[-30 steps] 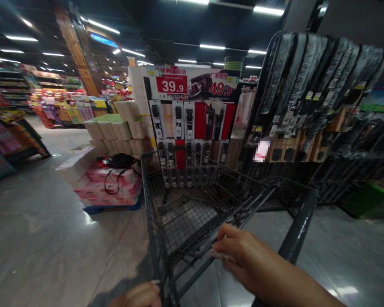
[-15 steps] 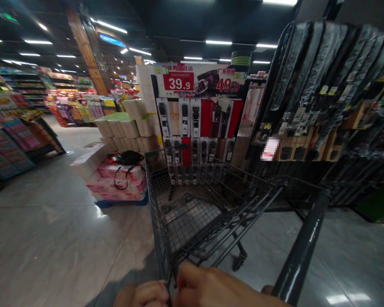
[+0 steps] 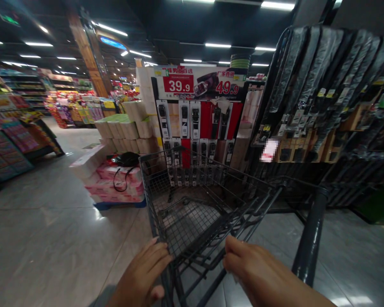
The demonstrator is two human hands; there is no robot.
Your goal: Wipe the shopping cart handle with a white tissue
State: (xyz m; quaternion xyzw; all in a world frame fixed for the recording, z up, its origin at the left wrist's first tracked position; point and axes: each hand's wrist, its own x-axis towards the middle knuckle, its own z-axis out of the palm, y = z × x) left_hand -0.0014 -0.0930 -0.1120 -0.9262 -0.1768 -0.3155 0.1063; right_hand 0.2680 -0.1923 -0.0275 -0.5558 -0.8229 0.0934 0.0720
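A dark metal shopping cart (image 3: 192,213) with a wire-mesh basket stands in front of me, and no goods show in it. My left hand (image 3: 144,270) is at the near left rim of the cart, fingers stretched forward and thumb apart; whether it bears on the rim is unclear. Over the near side of the cart is my right hand (image 3: 248,264), its fingers closed in a pinch. What they hold, if anything, is hidden and blurred. Right of that hand runs the cart's thick dark handle bar (image 3: 309,238), which it does not grip.
Ahead stands a display rack of boxed belts (image 3: 195,121) under a price sign (image 3: 179,84). Plastic-wrapped hanging goods (image 3: 316,64) fill the right side. Pink packages (image 3: 121,185) with a black bag (image 3: 128,158) on top lie on a blue pallet at the left.
My hands were close together at the bottom middle. They have moved apart and up: the left to the cart's left rim, the right to the right over the cart.
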